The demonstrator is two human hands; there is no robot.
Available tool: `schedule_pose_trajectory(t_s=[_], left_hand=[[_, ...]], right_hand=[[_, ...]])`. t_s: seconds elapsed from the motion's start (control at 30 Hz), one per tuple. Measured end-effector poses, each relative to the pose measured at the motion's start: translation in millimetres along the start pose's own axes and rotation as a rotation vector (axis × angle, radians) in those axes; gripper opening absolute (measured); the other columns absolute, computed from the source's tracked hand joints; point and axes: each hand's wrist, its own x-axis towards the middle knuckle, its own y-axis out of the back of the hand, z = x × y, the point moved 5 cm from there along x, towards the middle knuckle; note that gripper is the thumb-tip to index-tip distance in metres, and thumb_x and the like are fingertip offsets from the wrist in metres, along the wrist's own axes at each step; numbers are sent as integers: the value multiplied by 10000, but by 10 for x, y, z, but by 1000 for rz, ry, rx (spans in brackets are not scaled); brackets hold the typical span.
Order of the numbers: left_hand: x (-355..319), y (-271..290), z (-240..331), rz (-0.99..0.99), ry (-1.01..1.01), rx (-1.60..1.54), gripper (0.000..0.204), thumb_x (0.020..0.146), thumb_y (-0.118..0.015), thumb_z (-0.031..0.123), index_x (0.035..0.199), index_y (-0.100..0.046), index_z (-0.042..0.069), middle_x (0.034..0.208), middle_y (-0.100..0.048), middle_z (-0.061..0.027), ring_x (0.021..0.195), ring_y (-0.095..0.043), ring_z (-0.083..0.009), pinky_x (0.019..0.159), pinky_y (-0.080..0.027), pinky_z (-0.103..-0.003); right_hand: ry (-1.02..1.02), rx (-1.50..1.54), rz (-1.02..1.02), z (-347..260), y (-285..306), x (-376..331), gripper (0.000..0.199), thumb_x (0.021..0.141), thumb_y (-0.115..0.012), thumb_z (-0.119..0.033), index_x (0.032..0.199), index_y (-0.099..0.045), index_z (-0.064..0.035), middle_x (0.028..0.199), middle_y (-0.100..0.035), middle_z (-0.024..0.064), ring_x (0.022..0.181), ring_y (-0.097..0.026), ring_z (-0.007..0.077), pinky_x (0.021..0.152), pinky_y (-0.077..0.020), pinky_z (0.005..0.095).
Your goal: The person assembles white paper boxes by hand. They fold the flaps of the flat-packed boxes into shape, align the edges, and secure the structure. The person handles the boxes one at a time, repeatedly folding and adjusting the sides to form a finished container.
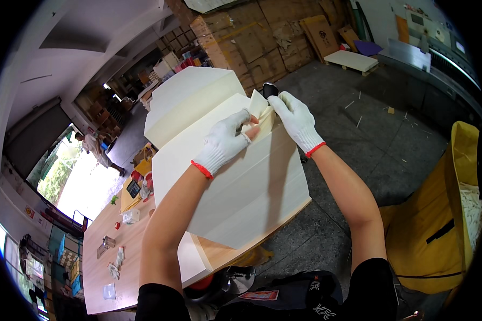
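Observation:
A tall stack of large white paperboard sheets with angled edges lies in front of me. My left hand, in a white knitted glove with a red cuff and bare fingertips, rests on the stack. Its fingers curl around cream paper strips at the stack's far right edge. My right hand, gloved the same way, is closed beside a raised pointed flap at that edge; what its fingers hold is hidden. Just beyond the right hand shows a shiny black rounded object, whose kind I cannot tell.
Another white stack stands behind. On the wooden table at left lie a calculator, a glove and small items. A yellow sack with paper scraps stands at right. Scraps litter the grey floor; a person walks far left.

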Motion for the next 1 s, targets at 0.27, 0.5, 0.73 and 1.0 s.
schedule_pose_trajectory(t_s=[0.27,0.5,0.73,1.0], left_hand=[[71,-13,-104,57,-74,72,339,913,-734,278,1199,-647,119,820,-635,-76,764,-620,-183,749,-490,-350],[23,-22,-49,43,-80,-40,300,959,-649,214,1241,-637,113,750,-583,-47,642,-563,-132,689,-474,-312],[41,-5,-63,98,-197,31,296,1013,-510,192,1267,-641,112,817,-604,-59,715,-572,-147,727,-489,-323],[45,-34,-47,-4,-18,22,321,937,-712,271,1225,-657,140,895,-670,-83,827,-634,-184,786,-501,-352]], right_hand=[[-20,50,-1,-39,4,-24,459,996,-560,-484,846,-556,-50,718,-494,29,690,-449,120,677,-391,304],[-15,18,-12,12,4,1,541,970,-509,-593,878,-599,-68,757,-620,127,758,-619,293,727,-462,394],[-50,1,-25,-25,4,-6,537,963,-516,-589,894,-617,-67,765,-631,123,762,-624,288,740,-469,379],[-34,46,2,-51,15,-31,457,981,-561,-501,861,-592,-61,715,-518,20,690,-483,123,687,-403,307]])
